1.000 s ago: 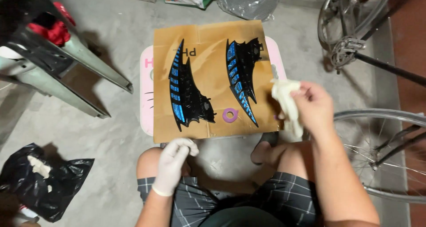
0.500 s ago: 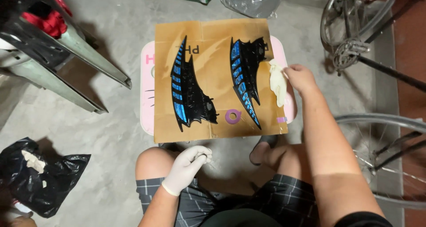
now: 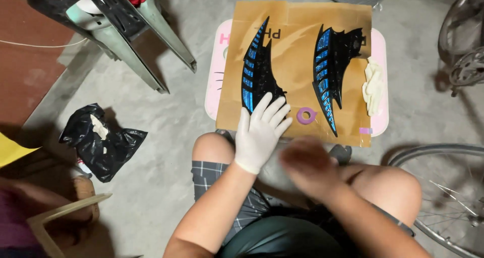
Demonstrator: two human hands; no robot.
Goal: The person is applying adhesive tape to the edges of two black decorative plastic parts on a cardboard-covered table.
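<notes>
My left hand (image 3: 261, 131), in a white glove, rests fingers spread on the lower end of a black and blue curved plastic panel (image 3: 254, 71) lying on a brown cardboard sheet (image 3: 297, 46). A second black and blue panel (image 3: 330, 69) lies to its right. My bare right hand (image 3: 307, 164) is blurred above my knees, holding nothing that I can see. A crumpled white glove (image 3: 373, 84) lies at the cardboard's right edge. A small purple tape ring (image 3: 305, 116) sits between the panels.
The cardboard sits on a pink low table (image 3: 380, 61). A grey-green vehicle body part (image 3: 116, 31) stands at upper left, a black plastic bag (image 3: 101, 139) on the concrete floor at left. Bicycle wheels (image 3: 454, 187) are on the right.
My right hand left the white glove on the cardboard's right edge and drew back over my knees. My gloved left hand moved forward onto the left panel.
</notes>
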